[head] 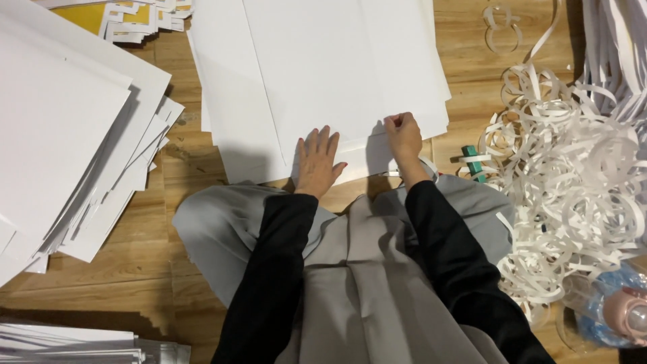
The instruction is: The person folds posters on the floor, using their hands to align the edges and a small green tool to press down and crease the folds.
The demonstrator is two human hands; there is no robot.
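Observation:
A stack of large white sheets [323, 74] lies on the wooden floor [141, 249] in front of my knees. My left hand [318, 162] rests flat, fingers spread, on the near edge of the top sheet. My right hand [403, 135] is closed, pinching the near edge of a sheet between thumb and fingers. Both arms wear black sleeves and my lap is covered by grey cloth [350, 269].
A big fanned pile of white sheets [67, 135] fills the left. A heap of curled white paper strips [573, 182] lies on the right, with a green-handled tool [473, 162] beside it. A clear bottle with a pink cap [620, 313] sits at bottom right. More sheets [67, 344] lie at bottom left.

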